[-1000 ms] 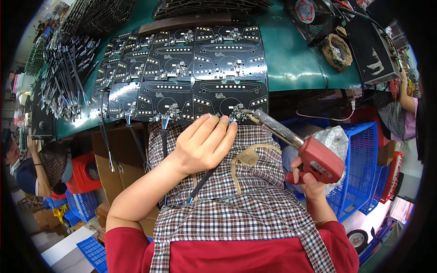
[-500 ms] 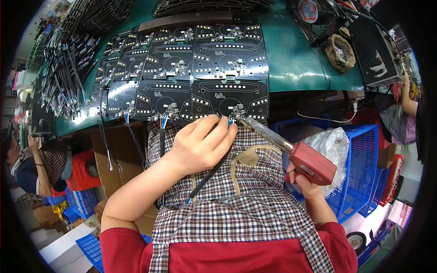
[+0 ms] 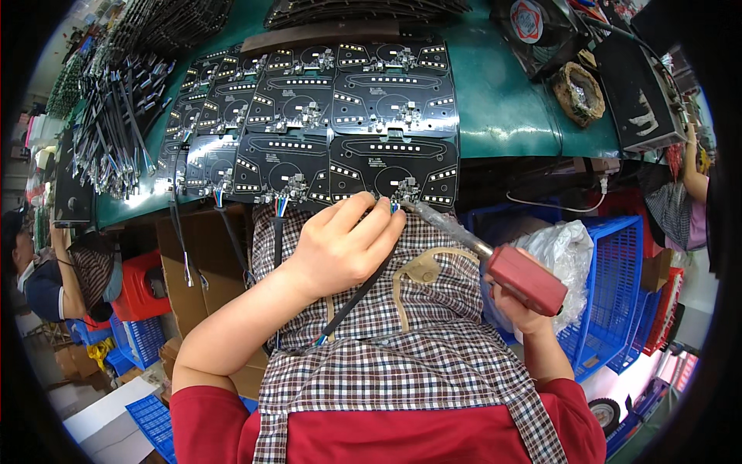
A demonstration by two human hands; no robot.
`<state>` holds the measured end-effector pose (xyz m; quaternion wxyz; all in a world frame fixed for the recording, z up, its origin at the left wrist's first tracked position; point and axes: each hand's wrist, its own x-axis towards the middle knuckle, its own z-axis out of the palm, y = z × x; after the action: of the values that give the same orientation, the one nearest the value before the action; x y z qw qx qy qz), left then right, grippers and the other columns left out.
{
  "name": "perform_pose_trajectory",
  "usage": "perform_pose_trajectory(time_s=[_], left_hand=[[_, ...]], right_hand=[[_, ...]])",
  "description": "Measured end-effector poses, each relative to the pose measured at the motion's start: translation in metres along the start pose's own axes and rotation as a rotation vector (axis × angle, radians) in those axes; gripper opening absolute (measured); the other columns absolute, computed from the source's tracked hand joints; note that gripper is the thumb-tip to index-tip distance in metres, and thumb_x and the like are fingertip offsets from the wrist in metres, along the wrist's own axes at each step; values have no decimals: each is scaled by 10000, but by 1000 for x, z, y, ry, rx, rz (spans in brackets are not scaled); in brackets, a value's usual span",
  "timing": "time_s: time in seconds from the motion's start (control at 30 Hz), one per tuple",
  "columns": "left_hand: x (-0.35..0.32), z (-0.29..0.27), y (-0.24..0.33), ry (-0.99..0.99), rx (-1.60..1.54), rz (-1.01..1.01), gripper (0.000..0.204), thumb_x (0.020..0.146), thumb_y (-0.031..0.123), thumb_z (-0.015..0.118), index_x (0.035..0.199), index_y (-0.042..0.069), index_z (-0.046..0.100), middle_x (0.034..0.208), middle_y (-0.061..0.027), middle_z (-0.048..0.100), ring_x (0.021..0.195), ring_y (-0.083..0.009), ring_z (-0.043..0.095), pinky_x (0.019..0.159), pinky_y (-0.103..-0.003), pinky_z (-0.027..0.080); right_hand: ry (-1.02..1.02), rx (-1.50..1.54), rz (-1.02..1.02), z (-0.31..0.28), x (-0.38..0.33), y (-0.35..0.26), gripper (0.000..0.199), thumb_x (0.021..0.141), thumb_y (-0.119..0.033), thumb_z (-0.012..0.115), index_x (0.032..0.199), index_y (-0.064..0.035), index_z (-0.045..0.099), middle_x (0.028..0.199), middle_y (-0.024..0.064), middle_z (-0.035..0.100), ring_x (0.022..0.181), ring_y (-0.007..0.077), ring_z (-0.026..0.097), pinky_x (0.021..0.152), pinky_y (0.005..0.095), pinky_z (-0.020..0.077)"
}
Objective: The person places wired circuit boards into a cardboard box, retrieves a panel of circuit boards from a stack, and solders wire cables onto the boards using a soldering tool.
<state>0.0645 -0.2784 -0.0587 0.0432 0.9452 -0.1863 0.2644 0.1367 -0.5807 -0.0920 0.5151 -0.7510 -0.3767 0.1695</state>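
My left hand (image 3: 352, 243) pinches the end of a black cable (image 3: 359, 292) at the front edge of the nearest right circuit board (image 3: 393, 166). Its coloured wire ends (image 3: 396, 207) show beside my fingertips, and its other end hangs over my apron. In my right hand (image 3: 519, 309) is a soldering gun (image 3: 527, 280) with a red handle, fingers closed around it. The long barrel points up and left, its tip close to the wires; I cannot tell whether it touches them. Another cable (image 3: 278, 232) hangs from the board to the left, its wires fanned at that edge.
Boards lie in overlapping rows on the green bench (image 3: 495, 108), a dark bar (image 3: 321, 35) behind them. A cable bundle (image 3: 116, 124) is at left. A lump-filled holder (image 3: 578, 94) and a black box (image 3: 638, 100) stand at right. Below is a blue crate (image 3: 610, 286) with plastic bags.
The soldering gun's handle has shifted slightly left and down, and its tip has moved slightly right. My left hand keeps its pinch at the board's edge.
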Motion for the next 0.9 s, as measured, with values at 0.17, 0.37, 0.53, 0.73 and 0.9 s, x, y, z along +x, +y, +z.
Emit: perform_pose_trajectory(time_s=[0.17,0.37,0.53,0.73,0.9], left_hand=[[2,1,-1,68,-47,7,297,605,116,578,884,51,656,861,-73,624,756,-190,590,516,-235,465],[-8,-18,13,-78,-158,121,268,780,158,571,1038,112,628,1166,-54,564,1095,-178,536,968,-364,401],[-50,-18,-2,-473,185,473,342,822,163,480,1133,84,596,1395,-47,382,1336,-137,253,1123,-381,171],[-80,-31,11,-1039,429,205,503,862,238,431,1320,32,404,1430,-95,318,1352,-201,228,1132,-377,71],[-58,-107,-30,-960,-819,-290,441,837,71,467,1277,44,459,1330,-133,449,1198,-243,469,954,-364,404]], right_hand=[[203,699,311,11,-11,-16,768,723,-254,742,1307,33,333,1022,162,599,626,125,556,614,266,479],[225,806,246,9,-12,-15,667,761,-228,715,1294,-21,370,1106,167,570,646,127,538,623,273,467],[357,644,148,1,-10,-10,681,774,-281,708,1288,-6,355,1088,199,547,568,145,518,498,240,441],[472,490,83,-3,21,-21,657,758,-351,703,1197,29,397,984,178,542,525,127,506,445,210,402],[302,327,27,-28,59,-30,547,820,-334,636,1178,22,424,1033,143,525,538,95,459,457,201,369]])
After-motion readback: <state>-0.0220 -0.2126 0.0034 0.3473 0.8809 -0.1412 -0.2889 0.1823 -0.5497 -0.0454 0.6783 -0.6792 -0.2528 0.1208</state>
